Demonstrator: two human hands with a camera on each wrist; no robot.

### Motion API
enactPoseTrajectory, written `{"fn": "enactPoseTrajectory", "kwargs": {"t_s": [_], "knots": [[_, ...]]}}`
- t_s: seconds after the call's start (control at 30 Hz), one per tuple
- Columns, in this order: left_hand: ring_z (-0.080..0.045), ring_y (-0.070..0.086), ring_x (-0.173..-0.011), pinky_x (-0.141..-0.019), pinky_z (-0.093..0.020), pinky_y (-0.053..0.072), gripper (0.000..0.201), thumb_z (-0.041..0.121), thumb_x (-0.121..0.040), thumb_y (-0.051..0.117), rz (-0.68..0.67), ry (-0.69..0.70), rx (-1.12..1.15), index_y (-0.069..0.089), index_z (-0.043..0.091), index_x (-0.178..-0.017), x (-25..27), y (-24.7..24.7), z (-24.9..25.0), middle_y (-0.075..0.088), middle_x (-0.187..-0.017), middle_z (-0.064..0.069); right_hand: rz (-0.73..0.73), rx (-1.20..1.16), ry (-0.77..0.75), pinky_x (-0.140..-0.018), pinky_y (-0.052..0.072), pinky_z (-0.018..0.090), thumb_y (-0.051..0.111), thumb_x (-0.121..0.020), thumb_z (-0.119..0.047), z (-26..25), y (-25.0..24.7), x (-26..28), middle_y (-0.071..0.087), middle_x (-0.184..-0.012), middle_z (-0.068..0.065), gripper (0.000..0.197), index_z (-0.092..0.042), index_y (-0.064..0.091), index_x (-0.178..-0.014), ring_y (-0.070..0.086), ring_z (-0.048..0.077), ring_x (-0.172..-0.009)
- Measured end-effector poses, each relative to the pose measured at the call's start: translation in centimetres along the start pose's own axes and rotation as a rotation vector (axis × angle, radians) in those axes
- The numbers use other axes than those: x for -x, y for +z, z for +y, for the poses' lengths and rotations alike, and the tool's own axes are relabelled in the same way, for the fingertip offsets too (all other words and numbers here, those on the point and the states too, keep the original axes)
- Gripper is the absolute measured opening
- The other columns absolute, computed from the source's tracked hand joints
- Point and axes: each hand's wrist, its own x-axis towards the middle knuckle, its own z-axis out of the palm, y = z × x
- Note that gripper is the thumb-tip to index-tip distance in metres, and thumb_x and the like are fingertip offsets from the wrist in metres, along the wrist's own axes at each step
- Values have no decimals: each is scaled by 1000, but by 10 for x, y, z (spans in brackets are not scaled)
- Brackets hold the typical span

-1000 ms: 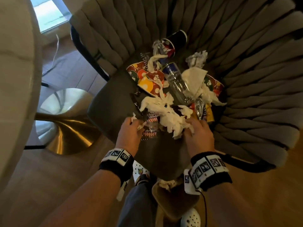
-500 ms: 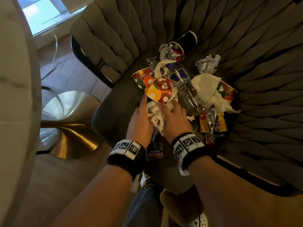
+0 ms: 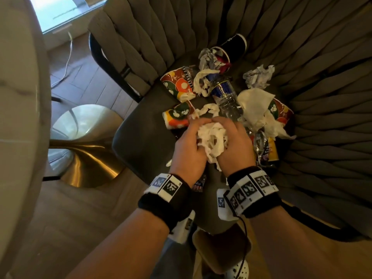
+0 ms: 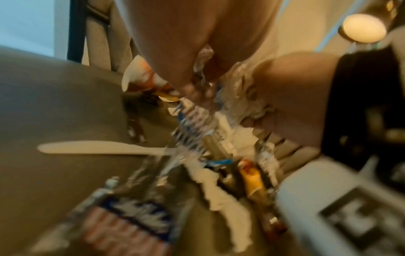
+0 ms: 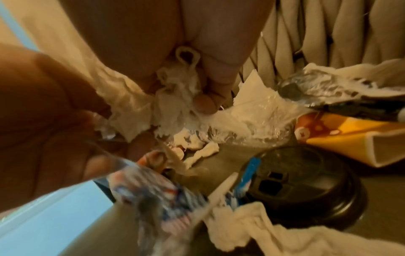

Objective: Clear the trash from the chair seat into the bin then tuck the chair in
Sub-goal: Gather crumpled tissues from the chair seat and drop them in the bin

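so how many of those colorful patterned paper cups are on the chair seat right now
3. One cup lies at the back left by the backrest, a flattened cup sits just in front of it near the left hand, and a third cup lies right, under tissue. More may be hidden.

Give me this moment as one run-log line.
phase: gathering trash | left hand + right hand: bunching white tissue wad together | chair seat: cups, plastic bottle, wrappers remain | bin: not identifiable

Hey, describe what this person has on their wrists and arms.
Forearms are bare, no sleeves. The left hand and right hand each have a black wristband wrapped with white blocks printed with black square tags. A thin black cable hangs from the right one.
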Motion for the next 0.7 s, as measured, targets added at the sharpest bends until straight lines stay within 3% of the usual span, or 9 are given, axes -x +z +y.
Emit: {"fn": "enactPoseTrajectory", "kwargs": {"t_s": [0.07, 0.17, 0.33, 0.43, 0.53, 0.63, 0.7], "knots": [[-6, 62, -118, -103, -38, 50, 36, 14, -100, 43, 43, -99, 236, 61, 38, -120, 10, 12, 14, 66, -126, 9, 51, -34, 4, -82, 38, 27, 63, -84, -32, -2, -10, 8, 54, -116, 4, 36, -27, 53, -118, 53, 21, -106], [-8, 63, -115, -102, -36, 49, 38, 27, -98, 36, 45, -185, 439, 64, 34, -121, 30, 29, 34, 68, -123, 7, 80, -47, 9, -81, 47, 36, 57, -83, -44, -4, -24, 25, 56, -110, 0, 36, -24, 52, -113, 54, 17, -102], [-16, 66, -114, -99, -46, 52, 49, 65, -93, 45, 24, -148, 544, 63, 32, -124, 86, 52, 51, 69, -122, 1, 77, -32, -37, -70, 37, 16, 57, -84, -45, -6, -55, 80, 55, -112, 0, 36, -23, 53, -113, 52, 11, -99], [-4, 66, -108, -94, -38, 57, 32, 52, -97, 49, 57, -100, 364, 61, 37, -123, 137, 66, 47, 68, -116, 13, 63, -20, -55, -64, 33, 10, 57, -89, -38, 1, -66, 136, 53, -109, -3, 29, -24, 53, -114, 49, 5, -89], [4, 63, -107, -94, -30, 55, 24, 49, -100, 46, 83, -155, 218, 59, 46, -119, 195, 83, 19, 67, -115, 19, -98, -3, 16, -65, 35, 11, 57, -89, -31, 20, -66, 197, 51, -110, -4, 29, -28, 52, -117, 50, 6, -88], [5, 64, -103, -94, -28, 54, 17, 46, -101, 47, 62, -276, 124, 59, 47, -112, 246, 108, -28, 68, -108, 18, -295, -4, 161, -77, 44, 21, 58, -87, -31, 53, -53, 252, 49, -112, -9, 29, -38, 49, -114, 50, 3, -93], [6, 64, -98, -93, -24, 54, 11, 40, -102, 50, 18, -354, 17, 55, 50, -104, 268, 125, -70, 68, -105, 17, -386, 16, 248, -81, 48, 30, 52, -89, -37, 86, -33, 279, 51, -109, -8, 22, -42, 47, -110, 53, 8, -94]]}}
